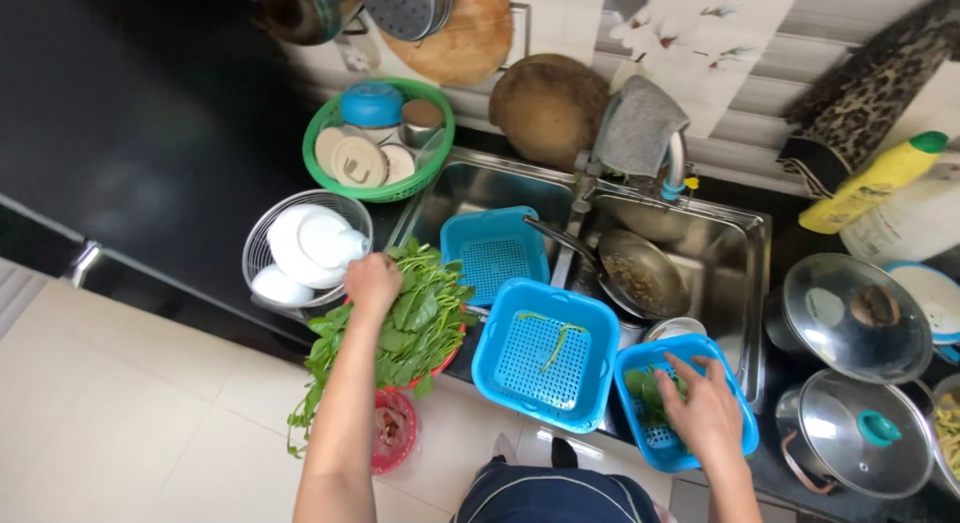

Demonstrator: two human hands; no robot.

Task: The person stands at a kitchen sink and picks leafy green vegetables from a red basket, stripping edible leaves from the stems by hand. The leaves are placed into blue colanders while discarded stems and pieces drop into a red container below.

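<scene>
Home kitchen: steel sink (740, 245), pot lids (855, 318), dish baskets (378, 138).

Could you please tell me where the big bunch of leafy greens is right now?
In the head view, the bunch of green leafy vegetables lies left of the sink, under the left hand, between the wire basket of white dishes and the middle blue plastic basket.
</scene>
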